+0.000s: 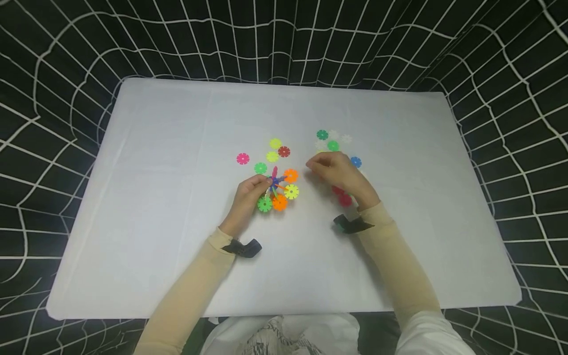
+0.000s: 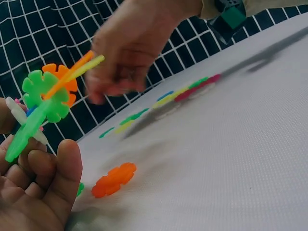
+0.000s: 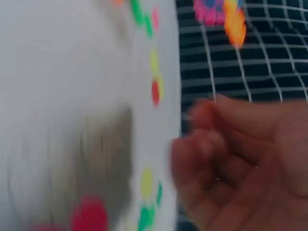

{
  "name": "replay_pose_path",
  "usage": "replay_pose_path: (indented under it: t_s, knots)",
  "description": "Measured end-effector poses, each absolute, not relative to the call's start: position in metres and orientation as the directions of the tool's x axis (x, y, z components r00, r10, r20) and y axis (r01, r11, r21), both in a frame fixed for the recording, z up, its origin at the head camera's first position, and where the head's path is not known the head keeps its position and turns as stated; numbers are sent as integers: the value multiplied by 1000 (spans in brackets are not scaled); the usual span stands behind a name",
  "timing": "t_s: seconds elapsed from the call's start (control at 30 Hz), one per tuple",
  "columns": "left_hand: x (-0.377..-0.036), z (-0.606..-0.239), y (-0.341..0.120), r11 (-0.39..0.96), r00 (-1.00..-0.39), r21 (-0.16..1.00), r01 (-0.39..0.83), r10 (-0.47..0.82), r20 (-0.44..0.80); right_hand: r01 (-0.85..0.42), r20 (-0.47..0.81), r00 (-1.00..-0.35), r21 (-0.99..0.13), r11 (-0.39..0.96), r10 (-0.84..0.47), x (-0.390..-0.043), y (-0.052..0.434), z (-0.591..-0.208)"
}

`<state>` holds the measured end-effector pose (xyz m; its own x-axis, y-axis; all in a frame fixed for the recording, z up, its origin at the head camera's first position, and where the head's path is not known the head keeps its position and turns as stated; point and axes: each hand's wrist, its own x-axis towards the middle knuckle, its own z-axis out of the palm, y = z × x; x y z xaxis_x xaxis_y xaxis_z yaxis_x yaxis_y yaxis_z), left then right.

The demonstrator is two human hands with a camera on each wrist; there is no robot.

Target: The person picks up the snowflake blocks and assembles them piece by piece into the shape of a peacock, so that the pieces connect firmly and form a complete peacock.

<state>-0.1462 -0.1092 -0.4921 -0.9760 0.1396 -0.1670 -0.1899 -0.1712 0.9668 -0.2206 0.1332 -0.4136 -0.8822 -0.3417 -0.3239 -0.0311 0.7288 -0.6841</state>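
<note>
My left hand (image 1: 250, 194) pinches a cluster of interlocking plastic discs (image 1: 275, 183), notched like flowers, between thumb and fingers. In the left wrist view the cluster (image 2: 45, 98) is held above the table, with green, orange, yellow and white discs sticking out at angles around a blue one. An orange disc (image 2: 114, 180) lies on the table below it. To the right, my right hand (image 1: 343, 173) hovers over another group of loose discs, partly hiding them. Its fingers (image 3: 197, 154) are loosely curled, and nothing shows between them in the right wrist view.
Loose discs lie beyond the left hand: a pink one (image 1: 242, 159), a red one (image 1: 284, 151), yellow ones and a green one (image 1: 260, 168). Around the right hand are green, clear, blue (image 1: 356, 161) and red discs (image 1: 345, 199). White netting (image 1: 284, 52) surrounds the white table (image 1: 155, 197).
</note>
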Motion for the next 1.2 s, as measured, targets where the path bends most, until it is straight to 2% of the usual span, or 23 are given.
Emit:
replay_pose_path:
  t_s: [0.1, 0.2, 0.37, 0.53, 0.67, 0.77, 0.87, 1.2]
  knots:
    - [-147, -491, -109, -193, -972, 957, -215, 140, -190, -100, -407, -834, -555, 826, -374, -219, 149, -413]
    - [-147, -490, -109, -200, -970, 954, -224, 145, -197, -194, -458, -783, -464, 864, -421, -214, 158, -415]
    - [-148, -490, -110, -202, -969, 957, -210, 173, -176, -283, -415, -788, -411, 867, -454, -209, 159, -425]
    - [-146, -490, -111, -183, -964, 964, -194, 219, -153, -204, -345, -850, -479, 853, -398, -216, 153, -432]
    - [-145, -490, -112, -172, -950, 963, -207, 269, -156, -125, -269, -893, -622, 773, -361, -224, 143, -431]
    - [-145, -489, -112, -175, -941, 962, -209, 305, -149, -59, -257, -888, -758, 649, -381, -225, 130, -423]
    - [-145, -489, -113, -169, -933, 964, -203, 331, -139, -12, -278, -860, -828, 560, -428, -223, 117, -414]
    - [-145, -488, -112, -162, -917, 962, -218, 371, -145, 28, -335, -830, -824, 566, -446, -217, 103, -411]
